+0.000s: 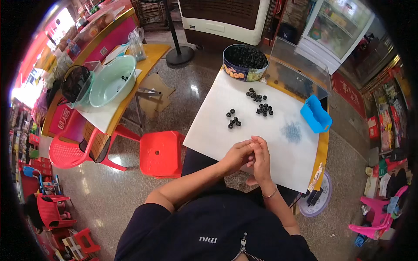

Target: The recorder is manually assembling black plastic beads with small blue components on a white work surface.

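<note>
My left hand (pixel 237 156) and my right hand (pixel 261 160) meet over the near edge of a white board (pixel 209 126). The left fingers are closed against the right hand's fingers, which are held together. Anything between them is hidden. A bracelet circles my right wrist. Just beyond the hands lies a small group of round black beads (pixel 235 119). Farther back are two more bead clusters, one far (pixel 257 96) and one nearer (pixel 264 109). A round dark printed tub (pixel 244 75) full of black beads stands at the board's far end.
A blue plastic basket (pixel 316 115) sits at the board's right edge, near a patch of blue-grey specks (pixel 291 132). A clear bin (pixel 300 69) stands behind. Leftward are a red stool (pixel 161 154) and another table bearing a pale green basin (pixel 106 89).
</note>
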A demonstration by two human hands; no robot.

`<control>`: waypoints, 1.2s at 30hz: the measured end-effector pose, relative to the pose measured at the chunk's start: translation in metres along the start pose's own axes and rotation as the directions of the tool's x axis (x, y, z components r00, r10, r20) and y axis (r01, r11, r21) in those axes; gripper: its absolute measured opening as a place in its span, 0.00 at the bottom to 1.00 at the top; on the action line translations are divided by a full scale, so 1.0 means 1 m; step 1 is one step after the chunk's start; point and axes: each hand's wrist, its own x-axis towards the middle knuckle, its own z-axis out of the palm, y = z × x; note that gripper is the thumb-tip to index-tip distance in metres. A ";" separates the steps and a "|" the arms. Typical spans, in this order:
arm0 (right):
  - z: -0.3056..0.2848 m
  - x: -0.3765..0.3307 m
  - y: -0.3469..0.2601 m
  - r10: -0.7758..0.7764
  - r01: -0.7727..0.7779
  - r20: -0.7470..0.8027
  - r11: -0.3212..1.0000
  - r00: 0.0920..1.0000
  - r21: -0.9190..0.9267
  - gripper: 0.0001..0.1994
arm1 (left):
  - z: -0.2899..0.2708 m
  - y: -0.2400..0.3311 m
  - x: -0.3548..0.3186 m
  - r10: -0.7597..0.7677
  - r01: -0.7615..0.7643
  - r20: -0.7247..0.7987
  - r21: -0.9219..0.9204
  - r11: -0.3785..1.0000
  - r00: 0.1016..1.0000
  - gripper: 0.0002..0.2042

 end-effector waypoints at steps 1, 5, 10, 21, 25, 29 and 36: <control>0.000 0.000 0.003 -0.017 0.016 0.020 1.000 1.000 0.019 0.18 | 0.001 0.004 -0.001 -0.009 0.009 0.013 -0.022 1.000 1.000 0.13; -0.009 0.002 0.008 -0.033 0.021 0.125 0.995 0.992 0.100 0.19 | -0.006 0.008 -0.004 -0.026 0.028 0.054 -0.040 0.999 0.998 0.16; -0.008 -0.001 0.006 0.048 -0.056 0.049 0.980 0.998 0.190 0.20 | 0.000 0.004 -0.002 -0.034 0.033 0.003 0.146 0.989 0.999 0.15; 0.000 0.017 0.035 -0.149 0.129 -0.143 0.982 0.978 -0.140 0.18 | -0.007 -0.030 0.016 0.208 -0.116 -0.108 0.547 0.829 0.972 0.13; -0.009 0.014 0.018 0.012 -0.010 -0.084 1.000 0.996 0.015 0.15 | -0.006 -0.013 0.014 0.034 -0.008 -0.083 0.298 0.955 0.996 0.14; -0.020 0.011 0.016 -0.226 0.230 0.044 0.956 0.973 -0.179 0.13 | 0.000 0.005 0.006 -0.014 0.041 -0.157 0.166 0.985 0.987 0.19; -0.035 0.014 0.013 -0.507 0.505 0.162 0.668 0.846 -0.546 0.09 | 0.004 0.012 -0.003 -0.028 0.053 -0.080 0.325 0.944 0.996 0.21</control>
